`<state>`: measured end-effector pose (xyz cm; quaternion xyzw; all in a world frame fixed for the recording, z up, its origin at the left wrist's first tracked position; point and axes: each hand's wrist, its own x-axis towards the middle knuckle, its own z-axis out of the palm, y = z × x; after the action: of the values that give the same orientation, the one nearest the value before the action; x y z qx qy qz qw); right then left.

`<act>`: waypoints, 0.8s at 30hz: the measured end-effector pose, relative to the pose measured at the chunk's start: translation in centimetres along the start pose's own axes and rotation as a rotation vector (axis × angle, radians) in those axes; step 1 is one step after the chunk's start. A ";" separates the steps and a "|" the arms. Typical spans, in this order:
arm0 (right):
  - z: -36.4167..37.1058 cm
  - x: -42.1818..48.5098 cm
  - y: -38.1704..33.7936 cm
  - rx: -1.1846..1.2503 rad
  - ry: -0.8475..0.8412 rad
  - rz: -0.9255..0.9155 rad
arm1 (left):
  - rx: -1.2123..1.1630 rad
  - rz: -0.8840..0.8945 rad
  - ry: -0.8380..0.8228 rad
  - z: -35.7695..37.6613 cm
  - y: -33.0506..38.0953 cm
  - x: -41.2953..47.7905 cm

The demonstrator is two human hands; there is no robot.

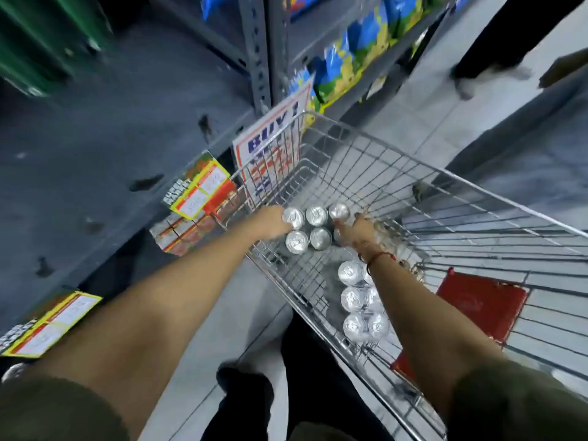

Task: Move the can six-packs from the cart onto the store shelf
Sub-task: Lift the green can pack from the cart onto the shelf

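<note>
A six-pack of silver-topped cans (313, 226) sits inside the wire cart (423, 192), near its left side. My left hand (270, 222) grips the pack's left edge and my right hand (356, 232) grips its right edge. A second six-pack (361, 300) lies nearer to me in the cart, partly under my right forearm. The grey store shelf (105, 148) lies to the left of the cart, its broad surface bare and scuffed.
Price tags (199, 186) hang on the shelf edge beside a "BUY" sign (270, 144). Blue and yellow bags (356, 52) fill the shelves beyond. Green packs (35, 43) stand at top left. Red child seat flap (480, 303) is in the cart. Another person's feet (490, 74) stand in the aisle.
</note>
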<state>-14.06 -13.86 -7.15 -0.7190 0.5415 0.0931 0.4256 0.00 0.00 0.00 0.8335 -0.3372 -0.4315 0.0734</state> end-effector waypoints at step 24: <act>-2.5 0.3 0.3 0.470 -0.034 0.142 | -0.993 -0.467 -0.149 3.4 1.2 2.8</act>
<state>-15.02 -15.83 -5.96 -0.5586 0.5903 0.0065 0.5826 -2.04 -2.05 -3.45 0.7186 0.0965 -0.6012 0.3359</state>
